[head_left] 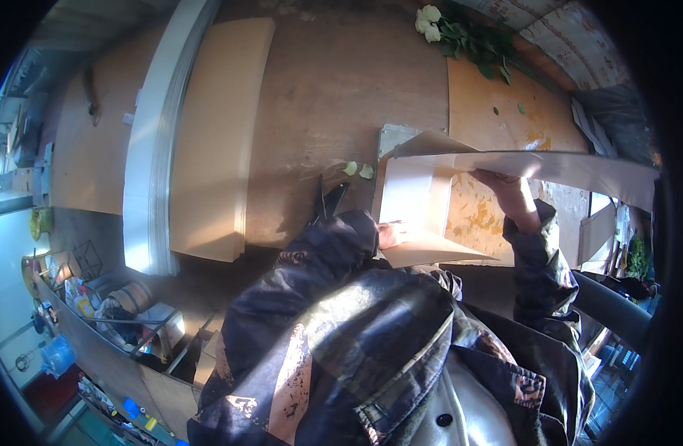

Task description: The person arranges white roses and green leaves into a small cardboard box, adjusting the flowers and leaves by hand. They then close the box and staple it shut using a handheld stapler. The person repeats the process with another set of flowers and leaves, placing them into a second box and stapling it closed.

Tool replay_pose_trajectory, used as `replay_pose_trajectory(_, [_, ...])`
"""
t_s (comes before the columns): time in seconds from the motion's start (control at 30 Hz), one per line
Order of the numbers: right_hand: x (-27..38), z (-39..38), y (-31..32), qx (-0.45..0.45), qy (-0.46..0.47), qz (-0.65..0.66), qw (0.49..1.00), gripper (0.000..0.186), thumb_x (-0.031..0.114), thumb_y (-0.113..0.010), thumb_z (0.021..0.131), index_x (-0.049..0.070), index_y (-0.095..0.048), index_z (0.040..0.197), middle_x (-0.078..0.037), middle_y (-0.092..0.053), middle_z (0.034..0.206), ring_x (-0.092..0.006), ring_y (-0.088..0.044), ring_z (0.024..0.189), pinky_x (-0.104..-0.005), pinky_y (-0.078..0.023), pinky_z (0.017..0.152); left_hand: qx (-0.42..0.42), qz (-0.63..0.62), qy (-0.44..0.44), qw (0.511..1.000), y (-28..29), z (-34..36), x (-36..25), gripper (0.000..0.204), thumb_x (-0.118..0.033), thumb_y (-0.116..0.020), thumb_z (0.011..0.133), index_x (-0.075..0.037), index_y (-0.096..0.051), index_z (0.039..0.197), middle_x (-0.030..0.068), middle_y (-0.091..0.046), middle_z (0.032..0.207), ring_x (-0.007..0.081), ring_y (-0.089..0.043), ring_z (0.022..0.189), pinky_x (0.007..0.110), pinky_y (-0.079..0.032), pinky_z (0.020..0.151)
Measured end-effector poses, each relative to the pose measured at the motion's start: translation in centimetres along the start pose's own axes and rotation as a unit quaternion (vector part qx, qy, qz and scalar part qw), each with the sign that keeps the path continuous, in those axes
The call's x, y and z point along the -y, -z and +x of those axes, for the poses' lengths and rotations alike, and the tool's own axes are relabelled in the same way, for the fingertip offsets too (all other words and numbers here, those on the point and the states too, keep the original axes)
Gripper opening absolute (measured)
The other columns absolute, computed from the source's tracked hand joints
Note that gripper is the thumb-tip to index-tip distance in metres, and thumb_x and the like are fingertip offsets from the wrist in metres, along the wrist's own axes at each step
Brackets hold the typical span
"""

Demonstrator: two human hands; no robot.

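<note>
A folded cardboard sheet (416, 195), brown outside and pale inside, stands partly bent up on the table in front of me. Its long narrow panel (572, 172) reaches out to the right, and a triangular flap (434, 251) juts toward me. My left hand (391, 234) lies against the pale inner face near the left edge, fingers stretched out over it. Under the long panel, my right hand (507, 196) is closed on its lower edge; some of its fingertips are hidden by the board. A dark pointed tool (328, 199) lies left of the cardboard, beside my left sleeve.
Stacked white sheets (161, 149) and brown cardboard sheets (215, 141) lie to the left. White roses (429, 22) with leafy stems rest at the far right. Loose petals (358, 170) lie near the tool. Left of me stands a bin (144, 334) of mixed items.
</note>
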State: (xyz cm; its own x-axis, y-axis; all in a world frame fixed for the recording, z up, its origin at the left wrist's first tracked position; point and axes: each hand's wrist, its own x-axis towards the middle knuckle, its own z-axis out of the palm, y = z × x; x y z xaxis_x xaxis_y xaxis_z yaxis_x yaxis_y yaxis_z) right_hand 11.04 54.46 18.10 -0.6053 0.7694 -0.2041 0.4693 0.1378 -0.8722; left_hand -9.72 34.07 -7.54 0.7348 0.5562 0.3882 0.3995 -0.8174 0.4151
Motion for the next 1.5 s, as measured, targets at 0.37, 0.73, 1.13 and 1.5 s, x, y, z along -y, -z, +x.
replay_pose_trajectory(0.37, [-4.1, 2.2, -3.0, -0.051, 0.007, 0.104, 0.993, 0.008, 0.007, -0.076, 0.096, 0.004, -0.075, 0.104, 0.002, -0.071, 0.097, -0.0087, -0.065, 0.09, -0.0276, -0.053, 0.081, 0.097, -0.13, 0.074, 0.984, 2.5, -0.2, -0.6, 0.033, -0.017, -0.056, 0.1, 0.0, -0.065, 0.127, 0.0186, -0.062, 0.136, 0.0339, -0.058, 0.127, 0.048, -0.046, 0.112])
replay_pose_trajectory(0.73, [-1.7, 6.1, -2.1, -0.141, -0.01, -0.193, 0.971, 0.037, 0.038, -0.076, 0.097, 0.001, -0.077, 0.092, -0.008, -0.075, 0.082, -0.0162, -0.071, 0.073, -0.032, -0.055, 0.069, 0.088, -0.414, 0.286, 0.86, 3.3, -0.4, 1.0, 0.032, -0.018, -0.054, 0.103, 0.0, -0.062, 0.129, 0.0172, -0.061, 0.135, 0.032, -0.06, 0.121, 0.046, -0.05, 0.106])
replay_pose_trajectory(1.13, [5.4, -0.6, 1.4, -0.022, -0.033, -0.022, 0.999, 0.034, 0.03, -0.072, 0.101, -0.004, -0.076, 0.102, -0.008, -0.073, 0.08, -0.0151, -0.071, 0.073, -0.0307, -0.058, 0.073, 0.081, -0.592, 0.335, 0.728, 14.4, 3.0, -3.3, 0.07, -0.047, -0.065, 0.104, -0.004, -0.048, 0.156, 0.0184, -0.059, 0.148, 0.0254, -0.056, 0.135, 0.038, -0.042, 0.117])
replay_pose_trajectory(1.5, [1.1, -4.0, -3.4, 0.136, -0.071, -0.115, 0.982, 0.036, 0.017, -0.075, 0.091, 0.004, -0.073, 0.125, -0.016, -0.077, 0.095, -0.0277, -0.073, 0.086, -0.0358, -0.058, 0.082, 0.144, -0.054, 0.378, 0.913, 14.0, 8.2, -7.9, 0.017, -0.014, -0.057, 0.095, -0.008, -0.07, 0.105, 0.0144, -0.073, 0.097, 0.0331, -0.072, 0.097, 0.048, -0.057, 0.08])
